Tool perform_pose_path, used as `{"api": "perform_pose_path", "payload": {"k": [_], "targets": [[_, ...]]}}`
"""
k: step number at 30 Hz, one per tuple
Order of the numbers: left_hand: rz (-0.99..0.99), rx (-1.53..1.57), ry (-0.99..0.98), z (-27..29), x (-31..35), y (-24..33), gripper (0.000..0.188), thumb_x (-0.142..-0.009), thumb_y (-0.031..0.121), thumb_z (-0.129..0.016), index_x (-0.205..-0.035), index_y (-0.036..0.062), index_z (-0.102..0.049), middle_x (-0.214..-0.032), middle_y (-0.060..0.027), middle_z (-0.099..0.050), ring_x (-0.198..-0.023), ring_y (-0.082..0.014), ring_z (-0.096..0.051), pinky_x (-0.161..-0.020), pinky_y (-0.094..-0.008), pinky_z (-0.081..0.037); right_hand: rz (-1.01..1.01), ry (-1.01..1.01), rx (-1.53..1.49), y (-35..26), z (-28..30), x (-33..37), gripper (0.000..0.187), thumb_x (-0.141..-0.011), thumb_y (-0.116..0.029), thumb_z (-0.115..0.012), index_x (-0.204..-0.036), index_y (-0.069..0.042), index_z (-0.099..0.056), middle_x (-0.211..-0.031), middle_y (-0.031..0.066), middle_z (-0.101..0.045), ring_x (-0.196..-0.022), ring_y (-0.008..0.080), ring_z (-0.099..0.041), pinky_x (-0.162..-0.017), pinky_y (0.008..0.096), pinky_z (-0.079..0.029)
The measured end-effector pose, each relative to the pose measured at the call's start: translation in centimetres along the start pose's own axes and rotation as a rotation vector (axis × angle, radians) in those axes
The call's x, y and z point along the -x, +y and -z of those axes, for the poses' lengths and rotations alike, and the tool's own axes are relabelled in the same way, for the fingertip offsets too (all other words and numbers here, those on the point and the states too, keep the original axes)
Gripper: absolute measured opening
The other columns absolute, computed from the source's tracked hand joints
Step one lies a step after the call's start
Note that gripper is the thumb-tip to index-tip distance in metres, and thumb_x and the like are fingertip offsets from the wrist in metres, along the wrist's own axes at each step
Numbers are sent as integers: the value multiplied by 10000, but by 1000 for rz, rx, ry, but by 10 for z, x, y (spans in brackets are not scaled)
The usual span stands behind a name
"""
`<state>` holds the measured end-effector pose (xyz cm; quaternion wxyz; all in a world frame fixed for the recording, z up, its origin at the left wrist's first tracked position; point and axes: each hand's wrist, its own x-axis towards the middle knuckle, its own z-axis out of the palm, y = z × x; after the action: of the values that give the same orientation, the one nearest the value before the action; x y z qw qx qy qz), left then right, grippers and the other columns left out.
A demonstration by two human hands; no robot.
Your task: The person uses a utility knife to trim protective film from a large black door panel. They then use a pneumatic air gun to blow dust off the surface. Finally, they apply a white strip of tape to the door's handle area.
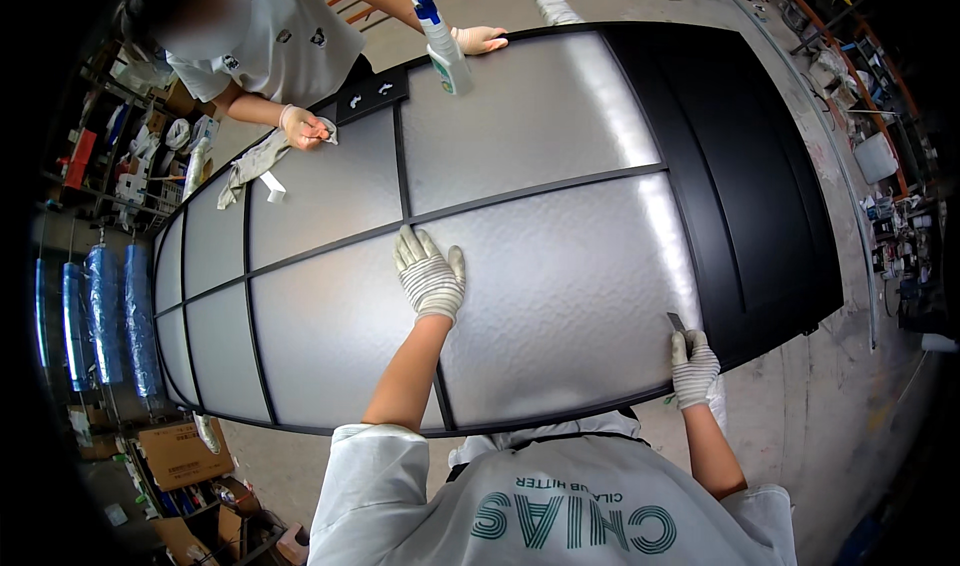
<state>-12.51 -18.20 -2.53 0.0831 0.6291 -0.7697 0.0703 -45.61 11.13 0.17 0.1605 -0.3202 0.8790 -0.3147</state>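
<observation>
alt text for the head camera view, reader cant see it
A gloved left hand rests on a large black-framed grey panel, while the gloved right hand holds a small flat tool near its edge. Across the panel, a co-worker leans in beside a spray bottle.

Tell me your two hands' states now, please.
Left hand: open, resting on the black-framed grey textured panel.
Right hand: closed, holding a thin, flat, grey tool.

Black-framed panel (560,296) — spray bottle (446,58) and grey cloth (252,166) atop
</observation>
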Motion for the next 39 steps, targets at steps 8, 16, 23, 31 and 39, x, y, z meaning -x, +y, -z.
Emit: {"api": "perform_pose_path", "payload": {"k": [8, 16, 23, 31, 39], "targets": [[-139, 168, -113, 6, 18, 20, 740, -937, 445, -412, -1431, -90, -279, -1519, -292, -200, -1433, -418, -145, -1181, -483, -63, 12, 25, 43, 7, -5, 0, 280, -905, -308, -641, -881, -31, -619, -700, 84, -651, -591, 159, -576, -606, 316, -489], [-304, 391, -222, 20, 59, 72, 763, -904, 440, -478, -1428, -82, -292, -1516, -289, -207, -1431, -413, -159, -1182, -492, -80, 9, 11, 81, 10, -5, 0, 293, -907, -322, -636, -897, -31, -609, -722, 89, -656, -608, 168, -582, -623, 323, -489], [-590, 645, -317, 38, 90, 100, 735, -868, 377, -533, -1408, -72, -318, -1489, -258, -281, -1406, -395, -230, -1180, -477, -122, -10, 10, 144, 9, -5, -2, 288, -894, -319, -649, -896, -34, -604, -716, 90, -656, -616, 171, -584, -632, 323, -487], [-472, 727, -174, 50, 90, 55, 719, -829, 274, -575, -1387, -91, -306, -1415, -303, -337, -1342, -443, -300, -1153, -522, -183, 2, -25, -14, 4, -3, 3, 296, -892, -315, -673, -909, -31, -593, -715, 23, -607, -654, 99, -498, -641, 268, -458], [-259, 373, -73, 18, 63, 17, 685, -815, 247, -576, -1358, -106, -353, -1400, -331, -333, -1343, -483, -276, -1146, -567, -146, -127, -8, -255, 4, -11, -10, 291, -894, -290, -677, -797, -22, -617, -672, -9, -580, -616, 65, -454, -580, 234, -412]]}}
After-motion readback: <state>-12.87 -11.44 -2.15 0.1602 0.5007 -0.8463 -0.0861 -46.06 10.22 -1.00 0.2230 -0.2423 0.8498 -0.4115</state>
